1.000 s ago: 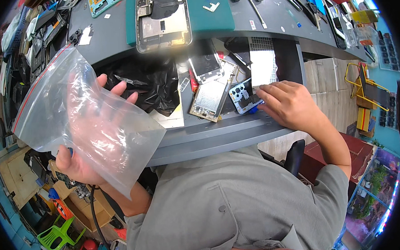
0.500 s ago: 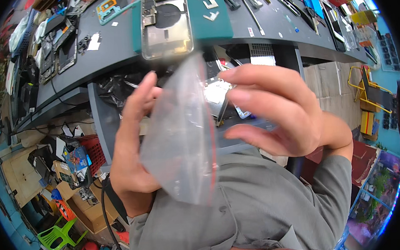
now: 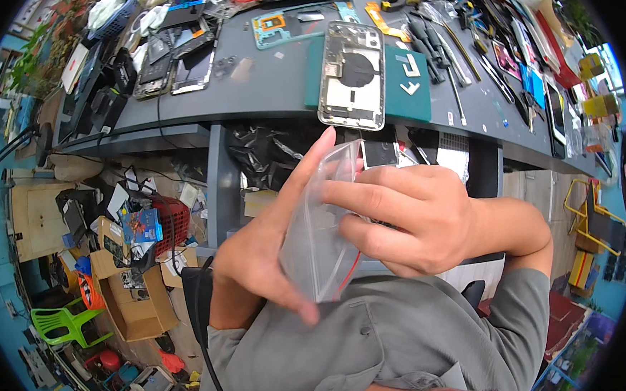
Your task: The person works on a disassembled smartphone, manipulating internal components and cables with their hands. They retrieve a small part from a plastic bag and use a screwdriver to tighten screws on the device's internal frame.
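A clear plastic zip bag (image 3: 315, 249) with a red line along its edge is held upright in front of my chest. My left hand (image 3: 256, 260) holds it from the left, forefinger stretched along the upper end and thumb at the lower end. From the right, my right hand (image 3: 418, 218) is curled at the bag's mouth, its forefinger and middle finger bent against or just inside the plastic. Those fingertips are partly hidden by the film. Beyond my hands, an opened phone housing (image 3: 343, 97) lies on a green block (image 3: 408, 104) at the desk's front edge.
The grey desk (image 3: 250, 99) carries phone parts at left and screwdrivers (image 3: 433, 48) at right. Under it, an open drawer holds black plastic (image 3: 267, 155). A cardboard box (image 3: 137, 306), a red basket (image 3: 171, 218) and a green chair (image 3: 63, 322) stand at left.
My right hand, which was apart from the bag with fingers spread, has moved left onto its mouth and curled. The view has shifted, showing more of the desk.
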The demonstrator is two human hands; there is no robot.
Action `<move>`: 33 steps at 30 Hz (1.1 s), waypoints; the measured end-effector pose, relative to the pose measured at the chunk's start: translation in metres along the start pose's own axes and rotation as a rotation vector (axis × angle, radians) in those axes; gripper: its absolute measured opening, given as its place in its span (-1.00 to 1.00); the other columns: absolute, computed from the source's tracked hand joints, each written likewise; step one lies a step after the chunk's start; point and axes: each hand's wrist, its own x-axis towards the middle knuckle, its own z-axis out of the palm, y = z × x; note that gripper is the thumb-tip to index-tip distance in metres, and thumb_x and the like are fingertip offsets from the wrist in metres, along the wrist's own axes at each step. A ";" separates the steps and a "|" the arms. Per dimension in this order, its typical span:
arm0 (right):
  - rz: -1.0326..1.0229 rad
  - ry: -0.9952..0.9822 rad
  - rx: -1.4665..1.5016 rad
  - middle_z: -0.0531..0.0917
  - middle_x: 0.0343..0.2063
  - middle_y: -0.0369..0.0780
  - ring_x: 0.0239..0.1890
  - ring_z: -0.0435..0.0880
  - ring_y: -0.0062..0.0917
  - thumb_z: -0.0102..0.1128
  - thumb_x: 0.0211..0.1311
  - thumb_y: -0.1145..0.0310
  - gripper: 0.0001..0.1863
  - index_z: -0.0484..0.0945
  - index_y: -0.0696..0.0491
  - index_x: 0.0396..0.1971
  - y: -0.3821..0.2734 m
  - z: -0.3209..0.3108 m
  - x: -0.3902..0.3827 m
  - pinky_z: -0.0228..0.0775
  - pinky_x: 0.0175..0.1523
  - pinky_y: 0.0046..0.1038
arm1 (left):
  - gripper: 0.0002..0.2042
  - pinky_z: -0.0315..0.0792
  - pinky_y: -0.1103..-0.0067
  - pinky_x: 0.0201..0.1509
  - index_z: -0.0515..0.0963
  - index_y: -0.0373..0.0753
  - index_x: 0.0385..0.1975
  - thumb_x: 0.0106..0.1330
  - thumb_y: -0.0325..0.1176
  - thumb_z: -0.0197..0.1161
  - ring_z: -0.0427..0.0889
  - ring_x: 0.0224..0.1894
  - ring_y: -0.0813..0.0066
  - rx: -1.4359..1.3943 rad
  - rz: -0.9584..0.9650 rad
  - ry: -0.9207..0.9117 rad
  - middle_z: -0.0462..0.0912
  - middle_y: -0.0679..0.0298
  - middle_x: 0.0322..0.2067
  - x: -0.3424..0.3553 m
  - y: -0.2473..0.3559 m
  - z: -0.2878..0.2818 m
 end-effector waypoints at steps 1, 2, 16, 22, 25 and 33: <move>0.000 -0.051 0.006 0.75 0.16 -0.02 -0.04 0.76 -0.30 0.37 0.08 0.24 -0.74 0.60 0.07 -0.30 0.000 -0.004 0.005 0.64 -0.16 -0.36 | 0.69 0.23 0.25 0.68 -0.41 -0.34 0.82 -0.10 -0.03 0.94 0.39 0.59 0.15 -0.016 0.005 0.066 0.22 -0.06 0.65 0.002 0.001 0.006; -0.001 -0.103 0.011 0.73 0.20 0.01 0.05 0.74 -0.26 0.39 0.06 0.23 -0.74 0.57 0.06 -0.34 -0.001 -0.008 0.011 0.65 -0.07 -0.30 | 0.66 0.28 0.25 0.65 -0.38 -0.32 0.83 -0.08 -0.10 0.93 0.45 0.54 0.17 -0.032 0.011 0.132 0.32 -0.04 0.60 0.005 0.002 0.012; -0.140 -0.469 0.649 0.74 0.07 0.08 0.24 0.70 0.16 0.46 0.09 0.48 -0.84 0.63 0.14 -0.37 0.046 -0.016 0.070 0.53 0.38 0.20 | 0.31 0.25 0.30 0.69 0.05 -0.44 0.76 0.04 -0.28 0.83 0.37 0.62 0.25 -0.060 0.082 0.102 0.37 0.08 0.59 0.006 -0.003 -0.021; 0.124 -0.273 0.589 0.79 0.03 0.01 0.13 0.78 -0.12 0.58 0.28 0.35 -0.77 0.70 0.16 -0.25 0.078 -0.045 0.086 0.59 0.25 -0.11 | 0.26 0.53 0.30 0.44 0.14 -0.50 0.72 -0.04 -0.33 0.79 0.68 0.30 0.23 -0.142 0.019 0.302 0.63 0.07 0.32 0.002 -0.004 -0.022; 0.405 -0.179 0.378 0.82 -0.02 -0.06 0.06 0.80 -0.33 0.53 0.42 0.33 -0.78 0.72 0.18 -0.17 0.107 -0.068 0.082 0.57 0.22 -0.31 | 0.31 0.63 0.34 0.32 0.08 -0.54 0.73 -0.07 -0.36 0.79 0.75 0.21 0.24 -0.165 0.102 0.335 0.67 0.06 0.24 0.003 -0.014 -0.022; 0.745 -0.104 0.214 0.84 -0.01 -0.29 -0.02 0.71 -0.65 0.47 0.55 0.31 -0.74 0.78 0.16 0.06 0.155 -0.072 0.062 0.53 0.17 -0.50 | 0.38 0.51 0.34 0.44 0.03 -0.45 0.76 0.03 -0.06 0.86 0.66 0.30 0.30 -0.197 0.110 0.406 0.60 0.17 0.21 0.006 -0.006 -0.018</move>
